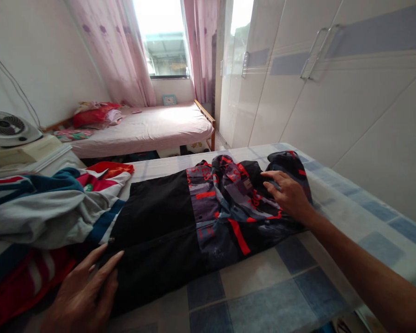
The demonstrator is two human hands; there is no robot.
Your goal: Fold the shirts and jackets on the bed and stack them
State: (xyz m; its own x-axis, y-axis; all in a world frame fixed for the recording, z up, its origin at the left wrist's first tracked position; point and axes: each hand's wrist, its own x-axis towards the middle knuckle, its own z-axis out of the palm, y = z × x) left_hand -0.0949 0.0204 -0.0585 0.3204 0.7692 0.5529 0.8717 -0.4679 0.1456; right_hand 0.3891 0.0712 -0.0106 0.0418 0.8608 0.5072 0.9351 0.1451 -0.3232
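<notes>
A black jacket [159,208] with a grey, red-lettered patterned upper part lies spread across the bed in front of me. Its hem end points left, and the bunched hood and collar part lies to the right. My left hand [86,291] rests at the hem's near left corner, fingers apart, close to a small shiny fitting on the edge. Over the patterned upper part is my right hand [287,194], its fingers stretched out at the collar area. Whether the right fingertips press on the cloth is hard to tell.
Piled clothes [55,208] in grey, teal, red and white lie left of the jacket. Blue-and-white checked bedding [249,296] is underneath. A fan [10,127] stands on a cabinet at left. Behind are a second bed [152,125], and a white wardrobe [333,101] along the right.
</notes>
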